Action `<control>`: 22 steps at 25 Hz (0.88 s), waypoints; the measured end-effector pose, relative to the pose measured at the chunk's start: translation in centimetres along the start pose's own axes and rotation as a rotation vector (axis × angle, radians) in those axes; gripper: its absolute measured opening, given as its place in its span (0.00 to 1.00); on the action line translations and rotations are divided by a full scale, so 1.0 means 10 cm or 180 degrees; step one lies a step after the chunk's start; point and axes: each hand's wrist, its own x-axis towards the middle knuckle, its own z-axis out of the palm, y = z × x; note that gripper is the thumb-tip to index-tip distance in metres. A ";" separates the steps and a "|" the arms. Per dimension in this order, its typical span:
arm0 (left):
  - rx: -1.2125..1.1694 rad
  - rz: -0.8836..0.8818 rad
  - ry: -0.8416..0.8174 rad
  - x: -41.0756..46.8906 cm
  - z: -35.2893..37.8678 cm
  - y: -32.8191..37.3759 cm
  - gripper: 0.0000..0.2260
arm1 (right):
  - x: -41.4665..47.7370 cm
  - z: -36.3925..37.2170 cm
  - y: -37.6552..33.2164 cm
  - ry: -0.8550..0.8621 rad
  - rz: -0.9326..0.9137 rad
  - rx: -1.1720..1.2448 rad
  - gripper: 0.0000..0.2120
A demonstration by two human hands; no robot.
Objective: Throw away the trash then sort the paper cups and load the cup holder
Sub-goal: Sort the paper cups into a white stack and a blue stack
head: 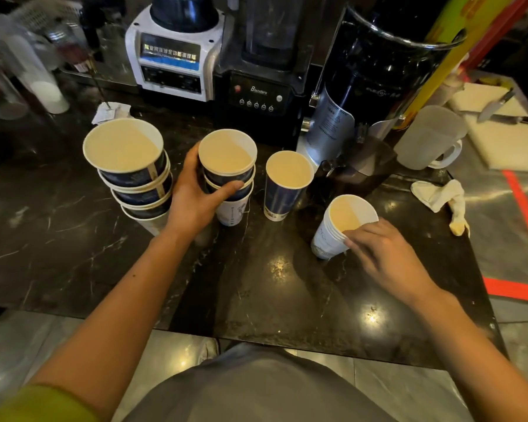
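On the dark marble counter (pixel 104 257) stand paper cups, blue and white outside and cream inside. A tall stack of wide cups (pixel 131 175) leans at the left. My left hand (pixel 195 196) is wrapped around a shorter middle stack (pixel 229 178). A single tall blue cup (pixel 284 187) stands to its right. My right hand (pixel 381 254) pinches the near rim of a small stack of white cups (pixel 336 229), which tilts toward me. No cup holder is in view.
Two blenders (pixel 171 56) (pixel 259 86) and a black grinder (pixel 366 86) line the back. A crumpled paper (pixel 112 112) lies behind the left stack. A crumpled napkin (pixel 442 199), a frosted jug (pixel 427 138) and a cutting board with a knife (pixel 500 117) sit at right.
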 end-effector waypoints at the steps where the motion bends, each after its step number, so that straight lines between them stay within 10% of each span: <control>1: -0.0029 0.0000 -0.0003 -0.01 0.00 0.00 0.40 | 0.05 -0.01 -0.03 0.0057 0.0060 -0.0011 0.09; 6: -0.0118 -0.0074 -0.0096 -0.02 -0.01 0.01 0.40 | 0.72 -0.15 -0.59 0.0631 -0.0673 0.0186 0.20; 10: -0.0202 0.0050 -0.0286 -0.02 -0.05 0.04 0.40 | 1.46 -0.08 -1.15 0.0106 -0.1379 0.0235 0.15; 18: -0.0147 0.0005 -0.0374 -0.03 0.02 0.10 0.35 | 1.56 -0.07 -1.16 -0.0101 -0.1077 0.0330 0.10; 22: -0.0353 -0.0057 -0.0379 0.02 0.05 0.06 0.36 | 1.44 -0.42 -1.07 0.1083 -0.0710 0.0888 0.07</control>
